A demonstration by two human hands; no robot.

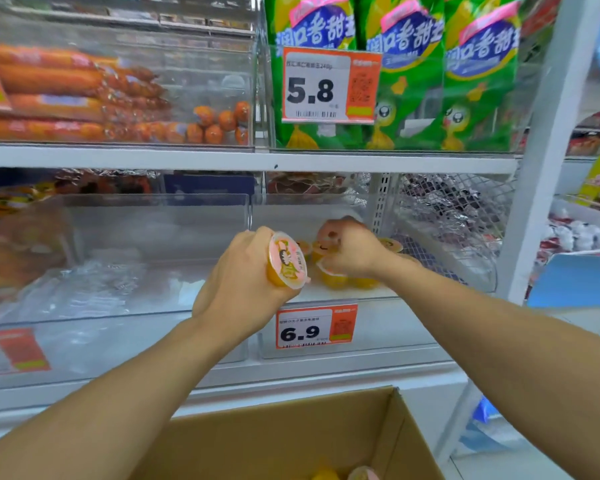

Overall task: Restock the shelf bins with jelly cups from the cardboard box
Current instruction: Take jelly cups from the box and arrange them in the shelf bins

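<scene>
The shelf (pixel 243 160) carries a clear bin (pixel 326 299) at its right end, above the 6.9 tag (pixel 315 326); the box (pixel 291 438) sits below, mostly cut off. The left hand (pixel 243 271) grips a cup (pixel 287 260) at the bin's front edge; the right hand (pixel 347 249), fingers curled, sets another among the cups (pixel 333 277) inside. Cups look light, stiff, slick; take them by the sides. The right hand's grasp is partly hidden.
</scene>
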